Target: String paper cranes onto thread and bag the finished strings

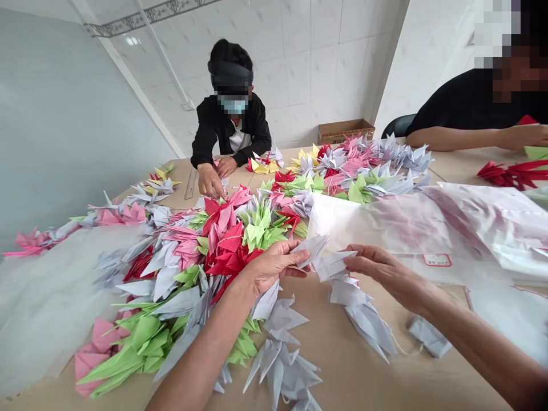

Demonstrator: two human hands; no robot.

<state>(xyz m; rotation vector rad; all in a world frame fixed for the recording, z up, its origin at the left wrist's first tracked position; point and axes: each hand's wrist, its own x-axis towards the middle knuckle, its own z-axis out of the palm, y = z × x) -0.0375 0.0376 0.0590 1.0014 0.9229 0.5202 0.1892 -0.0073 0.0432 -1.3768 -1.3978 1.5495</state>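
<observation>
My left hand [278,264] is closed, thumb and fingers pinching a pale grey folded paper crane [314,249]. Opposite it, the fingertips of my right hand [379,269] grip a second pale grey paper crane [332,265]; the two papers meet or overlap between my hands. Just below hangs or lies a string of grey cranes [362,311], with a thin white cord trailing from its lower end. More grey cranes [285,365] lie beneath my left forearm. Beside my left hand, red cranes [231,251] and green cranes [262,224] are heaped.
A big mixed pile of folded cranes spreads left and back across the brown table [351,371]. Clear plastic bags [428,228] lie right, a plastic sheet [55,302] left. A small grey packet [430,335] sits near my right forearm. Two people work across the table; a cardboard box [345,131] stands behind.
</observation>
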